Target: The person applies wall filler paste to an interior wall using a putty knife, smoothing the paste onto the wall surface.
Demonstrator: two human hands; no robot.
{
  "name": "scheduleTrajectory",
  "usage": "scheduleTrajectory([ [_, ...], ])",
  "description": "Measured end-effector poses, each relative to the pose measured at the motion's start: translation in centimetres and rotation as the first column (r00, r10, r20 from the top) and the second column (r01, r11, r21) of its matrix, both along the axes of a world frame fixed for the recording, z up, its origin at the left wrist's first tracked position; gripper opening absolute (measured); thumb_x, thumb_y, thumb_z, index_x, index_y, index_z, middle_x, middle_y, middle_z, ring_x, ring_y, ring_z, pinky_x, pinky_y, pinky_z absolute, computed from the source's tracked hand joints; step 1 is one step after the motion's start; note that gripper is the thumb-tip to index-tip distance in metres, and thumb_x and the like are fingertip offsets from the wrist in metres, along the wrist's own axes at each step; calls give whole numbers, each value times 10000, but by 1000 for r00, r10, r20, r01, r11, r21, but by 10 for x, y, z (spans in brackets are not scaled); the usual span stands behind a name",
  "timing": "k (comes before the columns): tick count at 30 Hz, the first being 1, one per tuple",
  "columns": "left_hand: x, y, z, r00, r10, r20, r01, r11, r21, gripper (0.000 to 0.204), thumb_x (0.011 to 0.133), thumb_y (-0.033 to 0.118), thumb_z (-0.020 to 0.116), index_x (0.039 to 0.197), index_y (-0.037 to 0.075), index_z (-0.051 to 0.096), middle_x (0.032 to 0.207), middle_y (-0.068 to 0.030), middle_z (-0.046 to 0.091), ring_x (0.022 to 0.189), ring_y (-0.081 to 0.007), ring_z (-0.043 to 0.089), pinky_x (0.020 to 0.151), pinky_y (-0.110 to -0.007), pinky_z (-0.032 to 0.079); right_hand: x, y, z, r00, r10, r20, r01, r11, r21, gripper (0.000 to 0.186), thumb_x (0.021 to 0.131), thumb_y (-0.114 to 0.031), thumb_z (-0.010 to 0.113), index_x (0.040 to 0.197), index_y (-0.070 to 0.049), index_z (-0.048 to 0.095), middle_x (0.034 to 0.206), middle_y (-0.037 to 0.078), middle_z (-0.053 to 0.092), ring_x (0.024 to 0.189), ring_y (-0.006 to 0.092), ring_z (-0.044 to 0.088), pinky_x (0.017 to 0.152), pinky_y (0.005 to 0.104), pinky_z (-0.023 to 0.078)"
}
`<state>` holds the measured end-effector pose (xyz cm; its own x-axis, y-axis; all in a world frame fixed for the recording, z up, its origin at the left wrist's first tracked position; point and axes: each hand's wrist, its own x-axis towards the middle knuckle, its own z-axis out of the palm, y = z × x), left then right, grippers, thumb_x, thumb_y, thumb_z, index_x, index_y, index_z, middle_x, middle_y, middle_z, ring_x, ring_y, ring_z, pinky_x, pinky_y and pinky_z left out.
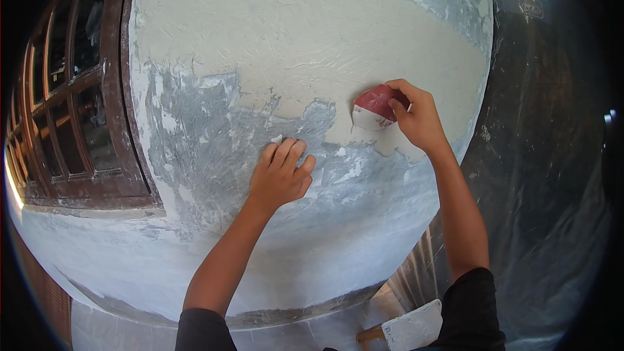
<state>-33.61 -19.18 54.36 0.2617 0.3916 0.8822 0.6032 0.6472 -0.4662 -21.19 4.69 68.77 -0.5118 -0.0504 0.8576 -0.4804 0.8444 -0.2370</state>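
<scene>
My right hand grips a red putty spreader by its edge, thumb on the near face. White putty coats the spreader's lower part, which lies against the wall. Fresh cream-coloured putty covers the wall's upper area and ends in a ragged lower border. Beneath it shows rough grey wall with white patches. My left hand is at this grey part, left of the spreader and lower, its fingers curled in. A small white bit shows at its fingertips; whether the hand holds it is hidden.
A brown wooden window frame with glass panes borders the wall on the left. Dark plastic sheeting hangs along the right. At the bottom, near my right sleeve, is a white-coated board with a brown wooden part. Grey tiles line the floor.
</scene>
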Motion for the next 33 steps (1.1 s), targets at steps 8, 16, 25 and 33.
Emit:
scheduleTrajectory([
  [8, 0, -1, 0, 1000, 31, 0, -31, 1000, 0, 351, 690, 199, 650, 1003, 182, 493, 1137, -43, 565, 1114, -220, 514, 960, -396, 369, -1, 4, -9, 1000, 16, -21, -16, 1000, -19, 247, 852, 76, 577, 1086, 19, 630, 896, 171, 693, 813, 225, 680, 760, 305, 519],
  [16, 0, -2, -1, 1000, 22, 12, -22, 1000, 3, 351, 697, 199, 649, 1011, 182, 493, 1140, -47, 561, 1119, -222, 511, 947, -399, 373, -3, 9, -16, 1000, 31, 4, -31, 999, -17, 216, 861, 70, 573, 1066, 26, 627, 894, 118, 689, 821, 167, 656, 746, 289, 511],
  [25, -2, -3, -1, 1000, 17, -1, -17, 1000, 10, 338, 695, 185, 629, 1003, 183, 489, 1130, -49, 561, 1097, -227, 515, 936, -404, 378, 21, 7, -62, 951, 141, -275, -265, 831, -490, 139, 959, 9, 519, 1094, 40, 522, 899, 70, 643, 814, 101, 590, 773, 237, 476],
  [33, -3, -2, 0, 997, -82, 2, 82, 996, 25, 343, 709, 125, 618, 1022, 144, 481, 1128, -81, 560, 1095, -268, 515, 920, -430, 371, 13, -63, -151, 859, -290, -421, 181, 943, -280, 335, 902, 90, 509, 1231, 92, 574, 1134, 252, 667, 1068, 343, 667, 892, 358, 523],
])
